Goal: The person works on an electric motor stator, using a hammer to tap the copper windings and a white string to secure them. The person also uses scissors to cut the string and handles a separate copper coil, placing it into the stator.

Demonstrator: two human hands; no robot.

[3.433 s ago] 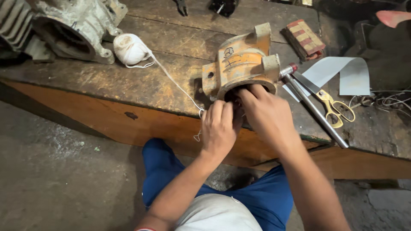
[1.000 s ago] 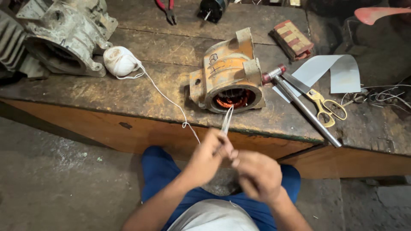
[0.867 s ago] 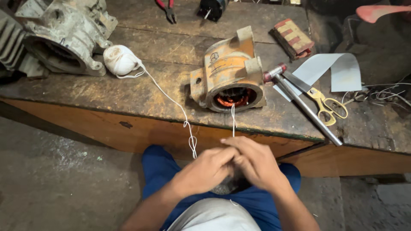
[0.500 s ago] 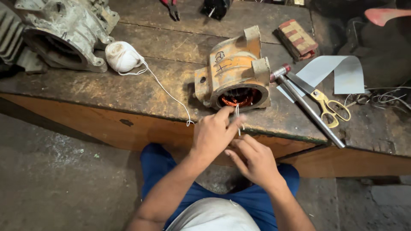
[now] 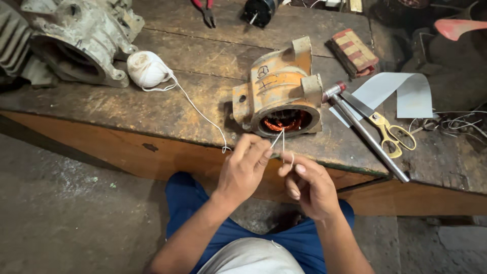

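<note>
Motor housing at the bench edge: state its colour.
The motor housing is faded orange, with copper-coloured windings inside; the head view shows it.

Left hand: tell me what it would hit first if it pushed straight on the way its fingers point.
The left hand points up toward the bench edge. Going straight on, it would likely first meet the orange motor housing at its open mouth, where the copper windings show; depth is unclear.
</note>
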